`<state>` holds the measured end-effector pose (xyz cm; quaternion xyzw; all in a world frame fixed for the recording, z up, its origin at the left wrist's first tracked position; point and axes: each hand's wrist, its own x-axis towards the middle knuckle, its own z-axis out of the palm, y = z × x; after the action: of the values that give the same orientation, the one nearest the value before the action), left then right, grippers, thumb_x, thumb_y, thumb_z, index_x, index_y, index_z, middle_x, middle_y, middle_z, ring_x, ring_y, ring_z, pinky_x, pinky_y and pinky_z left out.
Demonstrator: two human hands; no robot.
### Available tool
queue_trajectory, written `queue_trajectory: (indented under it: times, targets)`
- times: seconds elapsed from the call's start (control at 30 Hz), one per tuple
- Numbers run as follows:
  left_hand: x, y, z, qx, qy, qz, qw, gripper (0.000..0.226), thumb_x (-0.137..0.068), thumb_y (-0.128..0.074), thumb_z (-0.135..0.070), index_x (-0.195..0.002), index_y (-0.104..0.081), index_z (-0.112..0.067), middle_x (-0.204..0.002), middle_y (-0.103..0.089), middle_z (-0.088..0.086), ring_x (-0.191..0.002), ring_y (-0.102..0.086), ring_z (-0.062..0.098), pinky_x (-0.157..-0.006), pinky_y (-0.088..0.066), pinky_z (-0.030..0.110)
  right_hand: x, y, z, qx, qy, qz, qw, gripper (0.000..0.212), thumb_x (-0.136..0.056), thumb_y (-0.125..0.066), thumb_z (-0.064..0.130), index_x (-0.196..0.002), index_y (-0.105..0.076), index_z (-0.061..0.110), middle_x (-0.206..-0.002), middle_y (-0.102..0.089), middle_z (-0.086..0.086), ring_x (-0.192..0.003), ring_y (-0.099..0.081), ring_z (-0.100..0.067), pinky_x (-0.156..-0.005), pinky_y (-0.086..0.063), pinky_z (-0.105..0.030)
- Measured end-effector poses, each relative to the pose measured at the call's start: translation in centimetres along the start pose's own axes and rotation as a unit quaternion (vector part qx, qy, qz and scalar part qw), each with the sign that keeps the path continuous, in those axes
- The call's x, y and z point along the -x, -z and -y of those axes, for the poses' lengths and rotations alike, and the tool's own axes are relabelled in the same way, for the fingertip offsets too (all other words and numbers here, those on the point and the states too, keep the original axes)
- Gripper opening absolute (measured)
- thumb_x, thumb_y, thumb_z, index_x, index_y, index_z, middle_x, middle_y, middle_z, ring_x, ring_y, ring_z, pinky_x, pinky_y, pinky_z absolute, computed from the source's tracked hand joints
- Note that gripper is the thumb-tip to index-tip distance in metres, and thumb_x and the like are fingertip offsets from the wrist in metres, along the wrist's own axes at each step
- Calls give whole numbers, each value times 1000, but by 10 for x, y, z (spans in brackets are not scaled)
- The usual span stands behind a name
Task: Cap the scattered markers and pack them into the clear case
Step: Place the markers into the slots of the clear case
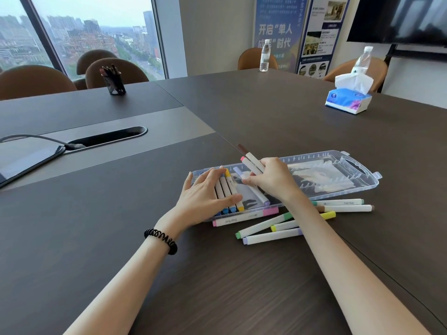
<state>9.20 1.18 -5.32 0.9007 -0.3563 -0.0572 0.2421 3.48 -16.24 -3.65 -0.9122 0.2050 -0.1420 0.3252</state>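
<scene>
The clear case (343,176) lies open on the dark table. At its left end several capped markers (229,189) lie side by side, and my left hand (205,192) rests flat across them with straight fingers. My right hand (271,180) grips two markers (251,163), one pink-capped and one brown-capped, that stick up to the left. Its fingertips touch a lilac marker (256,193) lying slanted in the case. In front of the case lie loose capped markers: pink (244,217), green (261,226), yellow (326,215), lilac (273,237), brown (348,209) and teal (338,202).
A tissue box (348,100) and two water bottles (264,55) stand at the far side. A pen cup (113,79) is at the back left. A tablet (21,160) with a cable lies by the table's cable slot (108,137) on the left.
</scene>
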Motion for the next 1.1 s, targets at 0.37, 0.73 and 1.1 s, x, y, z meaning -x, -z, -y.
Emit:
queue_trajectory:
  times: [0.37, 0.73, 1.1]
  targets:
    - [-3, -4, 4, -5, -1, -9, 1000, 74, -85, -45, -69, -146, -23, -33, -149, -35, -5, -141, -26, 14, -119, 10, 43, 2, -11, 6, 44, 34, -62, 997, 22, -86, -67, 37, -86, -57, 17, -77, -58, 3, -53, -50, -2, -43, -31, -15]
    - [-2, -4, 4, -7, -8, -9, 1000, 74, -85, -45, -69, -145, -23, -33, -149, -36, -6, -142, -26, 14, -119, 9, 44, 0, -1, -3, 22, 28, 2, 999, 33, -76, -77, 42, -91, -71, 12, -78, -67, -2, -73, -63, -18, -64, -52, -31]
    - [-3, -5, 7, -9, -9, -3, 1000, 77, -83, -42, -72, -146, -21, -34, -152, -32, -6, -143, -23, 14, -119, 10, 45, -1, 8, -9, -46, 9, 1, 999, 29, -95, -56, 33, -100, -65, 5, -86, -67, -11, -77, -64, -25, -69, -55, -40]
